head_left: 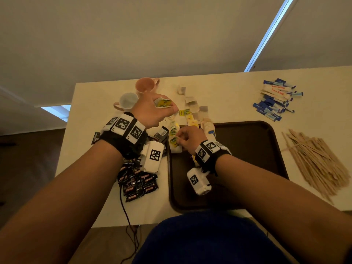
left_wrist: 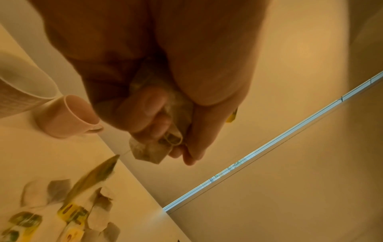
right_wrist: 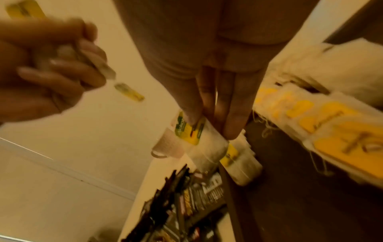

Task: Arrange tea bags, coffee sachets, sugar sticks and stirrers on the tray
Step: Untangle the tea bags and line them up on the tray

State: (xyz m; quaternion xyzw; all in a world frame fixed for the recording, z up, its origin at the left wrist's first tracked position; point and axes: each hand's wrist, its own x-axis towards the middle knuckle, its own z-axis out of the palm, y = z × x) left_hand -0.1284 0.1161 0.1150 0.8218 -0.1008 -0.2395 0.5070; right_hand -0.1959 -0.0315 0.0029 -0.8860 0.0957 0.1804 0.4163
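My left hand is raised over the table's far side and grips a bunch of tea bags with yellow tags; in the left wrist view its curled fingers close round the tea bags. My right hand is at the left rim of the dark brown tray. It pinches a tea bag between thumb and fingers on a small stack there. More tea bags lie in a row inside the tray. Loose tea bags lie behind the tray.
Black coffee sachets are piled left of the tray. Blue and white sugar sticks lie at the far right, wooden stirrers to the tray's right. A pink cup and a white cup stand behind my left hand.
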